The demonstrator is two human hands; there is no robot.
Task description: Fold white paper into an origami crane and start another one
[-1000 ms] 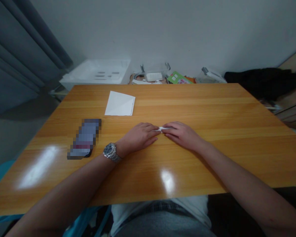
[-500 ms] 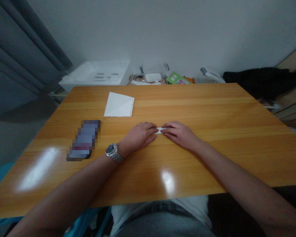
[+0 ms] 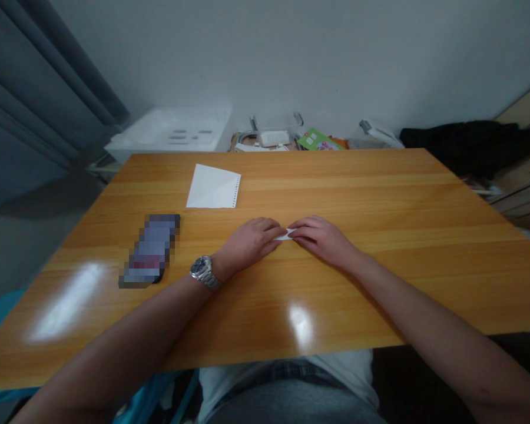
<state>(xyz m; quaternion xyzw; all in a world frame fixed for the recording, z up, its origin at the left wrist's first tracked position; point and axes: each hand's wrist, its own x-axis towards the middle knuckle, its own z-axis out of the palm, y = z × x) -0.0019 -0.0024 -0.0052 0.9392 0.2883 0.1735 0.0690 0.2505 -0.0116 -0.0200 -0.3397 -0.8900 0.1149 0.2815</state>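
Observation:
A small folded piece of white paper lies on the wooden table, mostly hidden between my two hands. My left hand, with a metal watch on its wrist, rests on the table and pinches the paper's left end with curled fingers. From the right, my right hand presses its fingertips on the paper's other end. The two hands nearly touch at the fingertips.
A larger folded white sheet with a perforated edge lies at the back left. A blurred phone-like object sits left of my left hand. Behind the table are a white plastic box, cables, a green packet and dark cloth.
My hands have barely shifted. The visible tip of the small paper between my fingers looks slightly more pointed and raised than before.

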